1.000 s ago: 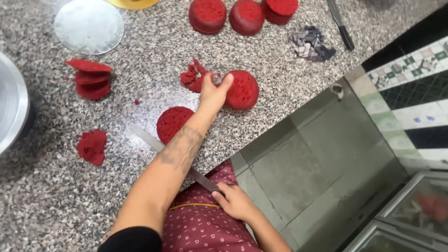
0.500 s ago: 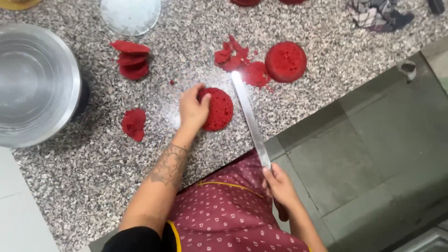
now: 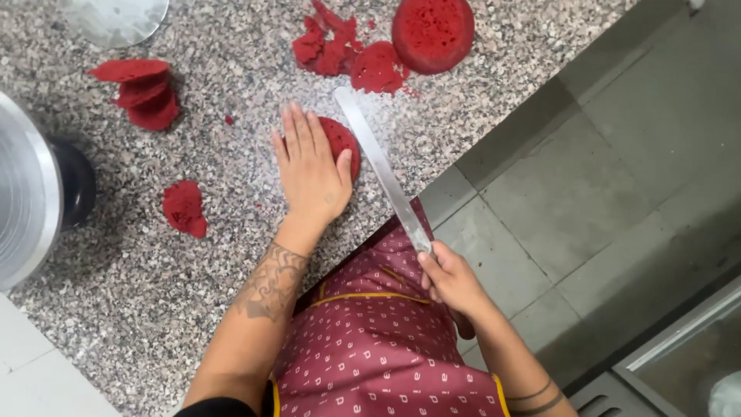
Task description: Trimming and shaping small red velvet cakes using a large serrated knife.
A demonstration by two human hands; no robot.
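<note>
Left hand pins a red cake round as the long knife lines up beside it.

From my remote view, my left hand (image 3: 310, 166) lies flat, fingers spread, on the red cake round (image 3: 342, 144) at the near edge of the granite surface (image 3: 116, 309). My right hand (image 3: 451, 279) is closed on the handle of the long knife (image 3: 382, 171), whose blade runs far-left from that hand, just right of the round. The left hand is nearer the round.

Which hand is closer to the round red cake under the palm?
Left. The left hand lies flat on the red cake; the right hand grips the knife beside it.
</note>
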